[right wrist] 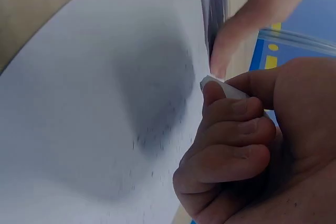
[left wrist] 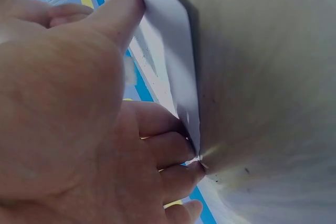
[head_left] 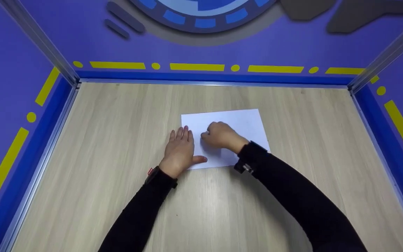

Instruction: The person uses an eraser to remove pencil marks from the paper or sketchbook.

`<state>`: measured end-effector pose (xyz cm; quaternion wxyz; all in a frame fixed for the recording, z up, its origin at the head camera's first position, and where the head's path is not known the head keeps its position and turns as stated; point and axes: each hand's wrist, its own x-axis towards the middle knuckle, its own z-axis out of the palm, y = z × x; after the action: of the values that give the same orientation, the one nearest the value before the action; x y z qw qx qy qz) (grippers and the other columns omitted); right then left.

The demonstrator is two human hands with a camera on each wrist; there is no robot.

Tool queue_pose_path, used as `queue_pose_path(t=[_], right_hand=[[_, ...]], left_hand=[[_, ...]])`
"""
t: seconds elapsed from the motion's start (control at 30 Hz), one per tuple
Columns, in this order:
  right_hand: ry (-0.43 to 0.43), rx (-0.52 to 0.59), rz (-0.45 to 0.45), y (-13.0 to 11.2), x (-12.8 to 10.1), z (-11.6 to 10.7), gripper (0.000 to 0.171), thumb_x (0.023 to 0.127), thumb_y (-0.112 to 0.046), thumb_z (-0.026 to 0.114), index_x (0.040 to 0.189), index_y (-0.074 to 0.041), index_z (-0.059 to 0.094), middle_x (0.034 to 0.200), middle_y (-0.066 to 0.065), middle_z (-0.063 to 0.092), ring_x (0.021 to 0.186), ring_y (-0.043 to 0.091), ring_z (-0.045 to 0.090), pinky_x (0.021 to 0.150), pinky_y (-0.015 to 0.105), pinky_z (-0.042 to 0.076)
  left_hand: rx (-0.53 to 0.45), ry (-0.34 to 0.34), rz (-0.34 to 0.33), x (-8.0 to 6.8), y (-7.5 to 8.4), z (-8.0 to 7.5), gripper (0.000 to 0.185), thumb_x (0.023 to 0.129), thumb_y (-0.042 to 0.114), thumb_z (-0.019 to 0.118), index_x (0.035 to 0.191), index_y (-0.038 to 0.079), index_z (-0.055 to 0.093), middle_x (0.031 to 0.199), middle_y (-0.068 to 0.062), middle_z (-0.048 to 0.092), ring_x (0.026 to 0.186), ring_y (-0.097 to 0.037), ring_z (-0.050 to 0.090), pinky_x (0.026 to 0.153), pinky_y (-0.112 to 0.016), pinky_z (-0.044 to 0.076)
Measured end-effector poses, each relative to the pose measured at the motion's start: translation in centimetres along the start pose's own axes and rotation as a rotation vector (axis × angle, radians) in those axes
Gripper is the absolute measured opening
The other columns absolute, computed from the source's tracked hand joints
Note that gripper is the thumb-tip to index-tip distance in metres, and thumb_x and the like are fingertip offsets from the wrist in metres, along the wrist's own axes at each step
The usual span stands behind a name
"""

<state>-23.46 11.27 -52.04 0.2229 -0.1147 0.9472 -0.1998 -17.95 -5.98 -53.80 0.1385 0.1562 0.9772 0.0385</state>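
Note:
A white paper sheet (head_left: 243,122) lies flat in the middle of the wooden table (head_left: 110,119). My left hand (head_left: 180,150) lies flat with straight fingers along the sheet's left edge, its thumb on the near left corner. The left wrist view shows that thumb (left wrist: 118,9) pressing the paper's (left wrist: 168,35) edge. My right hand (head_left: 220,134) sits curled on the left half of the sheet. In the right wrist view its fingers (right wrist: 236,145) are curled and a small fold of the paper (right wrist: 94,103) shows pinched at the index finger.
Blue walls (head_left: 292,45) with yellow dashes close off the table at the back and both sides, with metal rails (head_left: 44,38) in the corners. Both black sleeves (head_left: 292,196) reach in from the near edge.

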Motion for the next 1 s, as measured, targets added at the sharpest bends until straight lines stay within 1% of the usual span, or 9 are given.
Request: queue_pose_path(t=[0.1, 0.23, 0.3, 0.33, 0.4, 0.47, 0.7, 0.9, 1.0], right_hand=[[0.001, -0.008, 0.035, 0.0, 0.6, 0.7, 0.039, 0.092, -0.038, 0.056, 0.096, -0.004, 0.075, 0.087, 0.008, 0.071, 0.077, 0.024, 0.061, 0.074, 0.036, 0.049], [0.012, 0.019, 0.081, 0.8, 0.9, 0.7, 0.041, 0.088, -0.041, 0.061, 0.099, -0.005, 0.077, 0.09, 0.007, 0.071, 0.077, 0.024, 0.062, 0.07, 0.033, 0.048], [0.018, 0.022, 0.081, 1.4, 0.9, 0.5, 0.036, 0.086, -0.041, 0.062, 0.084, -0.007, 0.075, 0.077, 0.003, 0.066, 0.069, 0.021, 0.058, 0.063, 0.031, 0.045], [0.018, 0.024, 0.084, 1.7, 0.8, 0.3, 0.035, 0.085, -0.041, 0.063, 0.075, -0.009, 0.071, 0.07, 0.001, 0.062, 0.064, 0.02, 0.054, 0.059, 0.03, 0.042], [0.02, 0.029, 0.101, 2.4, 0.7, 0.0, 0.036, 0.084, -0.041, 0.064, 0.06, -0.013, 0.06, 0.06, -0.002, 0.05, 0.057, 0.017, 0.046, 0.052, 0.03, 0.036], [0.029, 0.034, 0.108, 3.5, 0.3, -0.5, 0.041, 0.083, -0.04, 0.064, 0.053, -0.018, 0.046, 0.055, -0.004, 0.039, 0.052, 0.016, 0.039, 0.048, 0.03, 0.031], [0.062, 0.093, 0.171, 8.5, -1.6, -2.1, 0.044, 0.085, -0.041, 0.062, 0.054, -0.017, 0.043, 0.057, -0.004, 0.033, 0.051, 0.015, 0.033, 0.046, 0.03, 0.028], [0.085, 0.112, 0.211, 12.7, -3.6, -3.7, 0.04, 0.086, -0.042, 0.062, 0.059, -0.015, 0.052, 0.063, -0.001, 0.042, 0.057, 0.016, 0.041, 0.047, 0.029, 0.033], [0.084, 0.113, 0.25, 14.5, -4.5, -4.2, 0.041, 0.087, -0.042, 0.061, 0.058, -0.016, 0.048, 0.06, -0.002, 0.039, 0.054, 0.015, 0.04, 0.045, 0.028, 0.032]], left_hand=[[0.002, 0.01, 0.007, 0.1, 0.1, 0.2, 0.119, 0.077, 0.079, 0.06, 0.154, -0.005, 0.026, 0.163, -0.024, 0.021, 0.154, -0.036, 0.019, 0.126, -0.054, 0.012], [0.027, 0.015, 0.002, 0.2, 0.2, 0.3, 0.118, 0.078, 0.08, 0.058, 0.154, -0.005, 0.027, 0.163, -0.024, 0.022, 0.154, -0.035, 0.019, 0.125, -0.055, 0.013], [0.032, 0.013, -0.002, 0.2, 0.1, 0.2, 0.119, 0.077, 0.08, 0.058, 0.154, -0.005, 0.026, 0.164, -0.024, 0.021, 0.154, -0.035, 0.019, 0.125, -0.055, 0.013], [0.032, 0.01, -0.002, 0.1, 0.0, 0.2, 0.119, 0.077, 0.08, 0.058, 0.154, -0.005, 0.026, 0.164, -0.024, 0.021, 0.154, -0.035, 0.019, 0.125, -0.055, 0.012], [0.03, 0.003, -0.001, 0.0, -0.1, 0.1, 0.12, 0.077, 0.08, 0.058, 0.154, -0.006, 0.025, 0.164, -0.024, 0.02, 0.154, -0.035, 0.018, 0.125, -0.055, 0.012], [0.027, -0.002, 0.0, 0.0, -0.2, 0.1, 0.12, 0.077, 0.08, 0.058, 0.154, -0.006, 0.025, 0.164, -0.024, 0.02, 0.154, -0.036, 0.018, 0.125, -0.055, 0.012], [0.026, -0.017, -0.005, 0.0, -0.3, 0.1, 0.12, 0.078, 0.08, 0.057, 0.155, -0.006, 0.023, 0.164, -0.024, 0.017, 0.155, -0.036, 0.016, 0.125, -0.055, 0.011], [0.036, -0.023, -0.005, 0.0, -0.2, 0.1, 0.119, 0.079, 0.08, 0.056, 0.155, -0.005, 0.022, 0.165, -0.024, 0.017, 0.155, -0.036, 0.015, 0.126, -0.055, 0.011], [0.032, -0.025, -0.006, 0.0, 0.0, 0.1, 0.119, 0.079, 0.08, 0.057, 0.155, -0.005, 0.022, 0.165, -0.023, 0.017, 0.155, -0.036, 0.015, 0.126, -0.055, 0.01]])
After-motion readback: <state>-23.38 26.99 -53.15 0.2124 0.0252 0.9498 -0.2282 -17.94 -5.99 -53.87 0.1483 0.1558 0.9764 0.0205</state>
